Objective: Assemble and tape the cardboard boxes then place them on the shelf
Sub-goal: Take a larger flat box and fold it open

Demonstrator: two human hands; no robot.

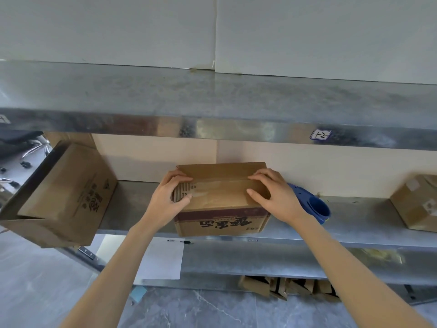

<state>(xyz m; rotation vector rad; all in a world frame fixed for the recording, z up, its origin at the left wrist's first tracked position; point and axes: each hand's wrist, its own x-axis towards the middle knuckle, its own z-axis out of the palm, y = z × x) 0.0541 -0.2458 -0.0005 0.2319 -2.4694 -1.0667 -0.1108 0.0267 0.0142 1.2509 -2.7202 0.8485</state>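
Observation:
A taped brown cardboard box (220,200) with red printing on its front sits on the middle metal shelf (354,223), its front reaching the shelf's front edge. My left hand (169,200) grips the box's top left end, fingers curled over the tape and thumb on the side. My right hand (272,197) holds the top right end, fingers on top and thumb on the front part of the lid. Clear tape runs along the top seam.
A larger cardboard box (63,197) lies tilted at the shelf's left end, overhanging the edge. A blue tape dispenser (312,204) lies just right of my box. A small box (418,204) stands far right. Flat cardboard pieces (283,287) and white paper (160,261) lie below.

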